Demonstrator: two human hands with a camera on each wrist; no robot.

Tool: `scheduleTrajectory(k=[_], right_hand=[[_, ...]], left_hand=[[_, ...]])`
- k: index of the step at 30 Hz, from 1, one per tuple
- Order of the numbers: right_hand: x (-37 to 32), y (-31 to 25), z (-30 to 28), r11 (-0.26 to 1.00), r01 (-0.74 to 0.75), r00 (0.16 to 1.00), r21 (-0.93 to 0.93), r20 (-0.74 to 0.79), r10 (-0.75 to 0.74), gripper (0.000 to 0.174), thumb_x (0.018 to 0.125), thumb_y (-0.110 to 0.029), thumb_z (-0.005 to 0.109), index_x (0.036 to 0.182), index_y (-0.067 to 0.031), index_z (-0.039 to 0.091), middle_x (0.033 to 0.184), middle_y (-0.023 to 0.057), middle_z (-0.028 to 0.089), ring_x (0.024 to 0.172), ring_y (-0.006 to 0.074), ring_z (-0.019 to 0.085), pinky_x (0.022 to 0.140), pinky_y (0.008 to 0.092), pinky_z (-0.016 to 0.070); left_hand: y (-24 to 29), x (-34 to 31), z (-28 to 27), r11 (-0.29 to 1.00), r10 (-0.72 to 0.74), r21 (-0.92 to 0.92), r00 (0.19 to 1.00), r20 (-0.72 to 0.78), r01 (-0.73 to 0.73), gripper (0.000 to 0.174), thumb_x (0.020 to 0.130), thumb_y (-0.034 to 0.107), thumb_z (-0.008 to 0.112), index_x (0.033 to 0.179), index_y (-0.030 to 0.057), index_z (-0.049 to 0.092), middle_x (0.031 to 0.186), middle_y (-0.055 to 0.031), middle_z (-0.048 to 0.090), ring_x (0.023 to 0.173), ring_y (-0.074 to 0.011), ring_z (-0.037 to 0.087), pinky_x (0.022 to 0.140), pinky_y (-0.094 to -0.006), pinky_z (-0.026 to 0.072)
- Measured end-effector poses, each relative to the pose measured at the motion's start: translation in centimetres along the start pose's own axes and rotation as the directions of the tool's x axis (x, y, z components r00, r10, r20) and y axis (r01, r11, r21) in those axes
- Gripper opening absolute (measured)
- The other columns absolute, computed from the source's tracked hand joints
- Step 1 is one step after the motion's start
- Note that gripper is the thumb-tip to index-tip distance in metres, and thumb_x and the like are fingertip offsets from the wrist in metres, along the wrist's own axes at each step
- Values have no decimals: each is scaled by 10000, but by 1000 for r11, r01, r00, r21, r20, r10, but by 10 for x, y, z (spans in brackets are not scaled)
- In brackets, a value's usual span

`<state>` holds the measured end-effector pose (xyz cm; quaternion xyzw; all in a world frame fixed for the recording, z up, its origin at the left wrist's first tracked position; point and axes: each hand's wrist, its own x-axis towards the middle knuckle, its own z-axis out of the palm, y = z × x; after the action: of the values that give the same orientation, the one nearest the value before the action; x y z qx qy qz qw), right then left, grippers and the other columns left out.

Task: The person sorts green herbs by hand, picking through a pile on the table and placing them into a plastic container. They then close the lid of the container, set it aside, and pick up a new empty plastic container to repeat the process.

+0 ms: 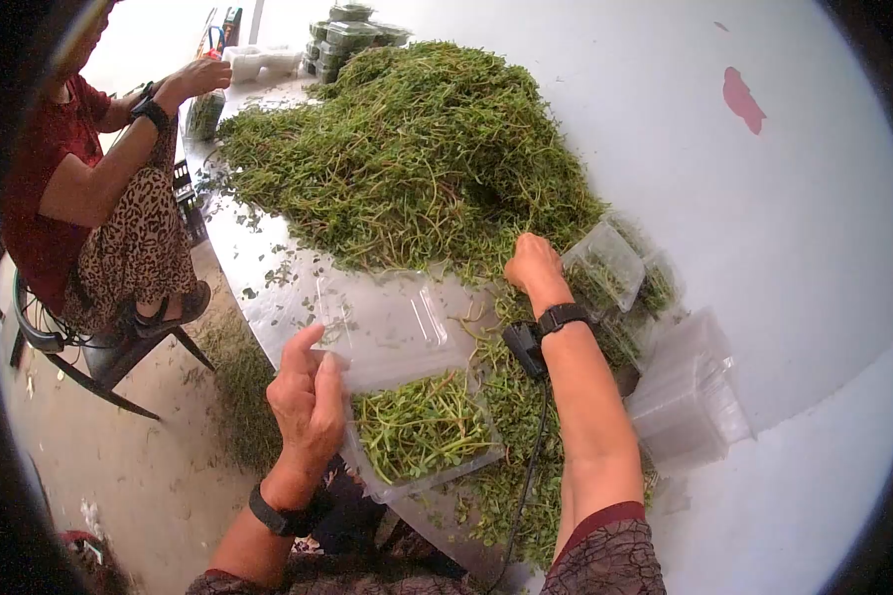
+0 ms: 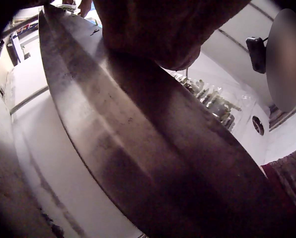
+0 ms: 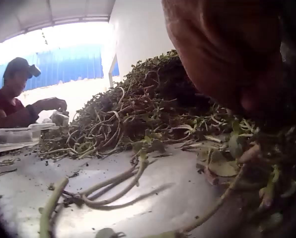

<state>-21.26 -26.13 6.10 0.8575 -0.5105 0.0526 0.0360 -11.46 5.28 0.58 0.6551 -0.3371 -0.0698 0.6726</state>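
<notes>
A clear plastic clamshell box (image 1: 407,367) lies open at the near edge of a metal table (image 1: 258,268), its tray part filled with green herb sprigs (image 1: 422,426). My left hand (image 1: 310,397) grips the box's left rim, thumb up by the lid. My right hand (image 1: 534,266) reaches into the edge of a big heap of green herbs (image 1: 417,159), its fingers curled into the stems. In the right wrist view the hand (image 3: 227,54) hangs over loose stems (image 3: 108,186) on the table. The left wrist view shows the table edge (image 2: 138,148) and the box (image 2: 212,101).
Filled clear boxes (image 1: 615,273) and a stack of empty ones (image 1: 690,397) stand to the right by a white wall. More filled boxes (image 1: 352,30) sit at the far end. Another person (image 1: 99,198) sits at the left, hand on a box (image 1: 205,111).
</notes>
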Motion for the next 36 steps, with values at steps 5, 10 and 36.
scheduleTrajectory(k=[5,10,36], right_hand=[[-3,1,-9,995,-85,996,43,-5,85,138,746,-76,649,858,2,673,945,237,647,862,399,633,750,477,525],[-27,13,-35,976,39,997,213,-74,-24,234,772,-182,612,936,-46,708,949,180,680,885,348,652,796,456,522],[-153,47,-92,824,111,991,555,-2,-133,267,821,-60,547,1047,46,645,632,36,593,515,103,592,513,269,458]], left_hand=[[-7,2,3,993,117,30,991,-57,-116,280,867,17,497,1145,-1,529,642,-57,587,516,-113,535,507,-265,435],[-8,3,4,988,146,65,987,-71,-141,265,859,26,499,1120,-6,535,649,-83,595,517,-138,544,517,-278,441],[-12,7,3,975,173,147,983,-56,-163,219,876,87,489,1046,-26,568,725,-164,628,608,-236,616,585,-346,479]])
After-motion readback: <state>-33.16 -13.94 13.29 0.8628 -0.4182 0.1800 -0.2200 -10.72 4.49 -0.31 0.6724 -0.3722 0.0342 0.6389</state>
